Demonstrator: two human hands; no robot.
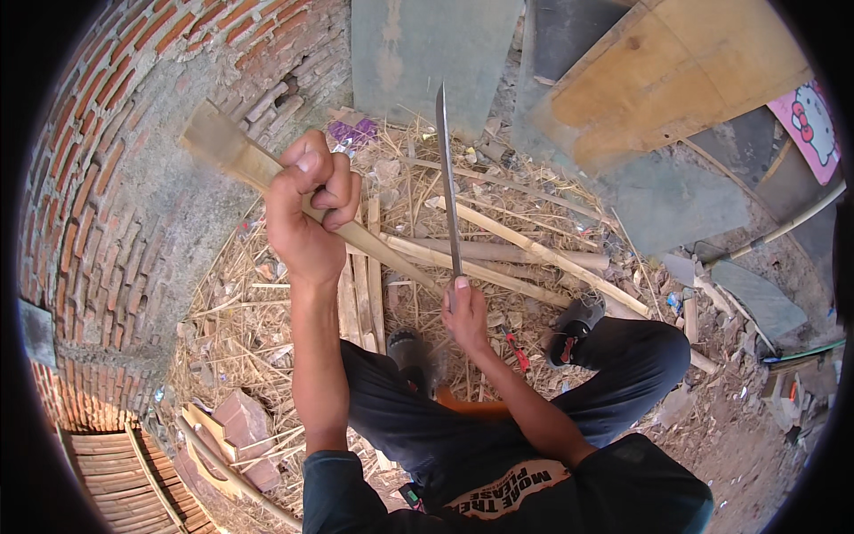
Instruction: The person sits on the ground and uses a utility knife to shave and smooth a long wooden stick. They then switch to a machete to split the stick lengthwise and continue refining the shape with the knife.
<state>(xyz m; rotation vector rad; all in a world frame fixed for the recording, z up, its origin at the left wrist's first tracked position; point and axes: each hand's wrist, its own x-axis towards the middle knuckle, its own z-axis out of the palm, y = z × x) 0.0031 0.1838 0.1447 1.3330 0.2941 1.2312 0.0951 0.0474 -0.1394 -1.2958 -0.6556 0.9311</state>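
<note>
My left hand (311, 200) is raised on the left, its fingers wrapped round a long split bamboo piece (227, 153). The piece slants from the wide upper-left end, blurred near its tip, down toward the ground in front of me. In my right hand (465, 316), low in the middle between my knees, is a machete (447, 178). Its long narrow blade points up and away from me, and the hand covers most of the handle. The blade is apart from the held bamboo piece. Beneath both hands, several bamboo strips (543, 254) lie across the straw-littered ground.
A brick wall (107, 178) rises on the left. Grey panels (436, 53) and a brown board (676, 80) lean at the back. A red-handled tool (518, 354) lies between my feet. Broken red slabs (242, 427) lie at lower left, near a bamboo slat panel (124, 472).
</note>
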